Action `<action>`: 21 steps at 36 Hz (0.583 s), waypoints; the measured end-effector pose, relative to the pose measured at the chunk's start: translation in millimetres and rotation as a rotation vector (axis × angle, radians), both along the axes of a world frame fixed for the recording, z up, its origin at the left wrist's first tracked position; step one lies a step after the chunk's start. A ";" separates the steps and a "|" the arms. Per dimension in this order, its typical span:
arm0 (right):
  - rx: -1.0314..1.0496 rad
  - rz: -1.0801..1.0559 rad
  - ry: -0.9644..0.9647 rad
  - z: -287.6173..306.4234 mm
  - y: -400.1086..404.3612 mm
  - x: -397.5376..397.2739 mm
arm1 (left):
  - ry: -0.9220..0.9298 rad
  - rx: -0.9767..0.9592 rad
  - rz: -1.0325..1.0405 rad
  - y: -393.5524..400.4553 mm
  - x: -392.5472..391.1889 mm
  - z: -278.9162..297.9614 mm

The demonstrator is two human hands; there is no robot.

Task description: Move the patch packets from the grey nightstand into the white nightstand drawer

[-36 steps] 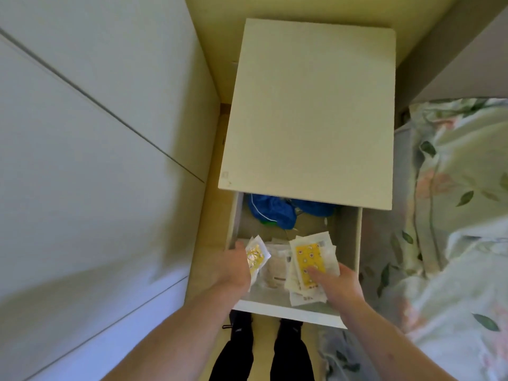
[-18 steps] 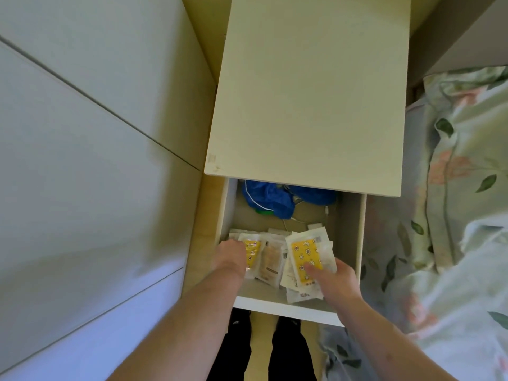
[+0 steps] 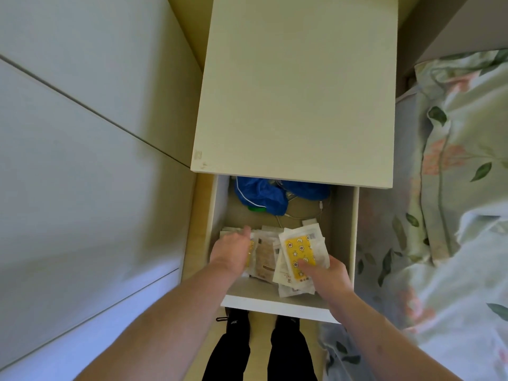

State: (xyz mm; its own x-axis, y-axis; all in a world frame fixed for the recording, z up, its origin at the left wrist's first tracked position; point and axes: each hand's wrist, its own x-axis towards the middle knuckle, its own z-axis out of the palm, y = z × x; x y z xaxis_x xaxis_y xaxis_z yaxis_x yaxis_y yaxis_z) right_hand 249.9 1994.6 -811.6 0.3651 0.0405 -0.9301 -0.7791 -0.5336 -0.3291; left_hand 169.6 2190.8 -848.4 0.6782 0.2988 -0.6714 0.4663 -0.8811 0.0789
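The white nightstand's drawer point(image 3: 283, 302) is pulled open below me, with both hands inside it. My right hand point(image 3: 327, 273) pinches a stack of white patch packets point(image 3: 301, 250), thumb on the top one with the yellow star print, low over the drawer's front right. My left hand point(image 3: 232, 250) lies palm down on a yellow-printed packet point(image 3: 250, 255) at the front left, thumb stretched forward. More pale packets point(image 3: 265, 259) lie flat between the hands. The grey nightstand is out of view.
A blue cloth point(image 3: 264, 195) and a thin white cable point(image 3: 305, 213) fill the drawer's back. The white nightstand top point(image 3: 297, 89) overhangs it. A white wardrobe point(image 3: 82, 160) stands on the left, a floral bedspread point(image 3: 453, 188) on the right. My feet point(image 3: 261, 325) are under the drawer front.
Both hands have sunk lower into the drawer. The left hand's packet, held up a second ago, now lies flat under the hand among the others. The right hand's stack has tilted flatter.
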 end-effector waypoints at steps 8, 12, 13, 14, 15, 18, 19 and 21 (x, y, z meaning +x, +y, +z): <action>0.022 0.051 -0.011 -13.6 14.0 -8.7 | 0.002 0.017 -0.042 13.5 -15.2 3.3; 0.047 0.084 -0.031 -19.6 25.4 -16.8 | 0.030 0.031 -0.034 13.7 -18.7 3.9; 0.050 0.095 -0.035 -20.8 28.1 -19.0 | 0.032 0.039 -0.034 14.1 -19.1 3.4; 0.045 0.113 -0.043 -23.4 30.5 -21.5 | 0.037 0.045 -0.036 14.5 -19.3 3.0; 0.034 0.135 -0.057 -26.3 32.5 -23.6 | 0.040 0.048 -0.030 15.1 -19.5 2.6; -0.016 0.189 -0.089 -35.9 36.3 -27.8 | 0.045 0.022 0.001 16.6 -18.5 1.1; -0.033 0.202 -0.101 -37.9 37.0 -28.5 | 0.045 0.014 0.006 16.9 -18.4 0.2; -0.065 0.220 -0.129 -42.8 36.7 -30.3 | 0.042 0.006 0.013 17.5 -18.5 -1.4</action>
State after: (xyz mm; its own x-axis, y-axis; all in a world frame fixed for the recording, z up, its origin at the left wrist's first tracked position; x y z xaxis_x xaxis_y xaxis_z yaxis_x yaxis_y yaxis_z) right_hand 219.6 2031.4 -854.4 0.4697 0.0739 -0.8798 -0.5960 -0.7086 -0.3777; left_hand 151.1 2208.2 -849.7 0.6459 0.3111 -0.6971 0.4802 -0.8755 0.0542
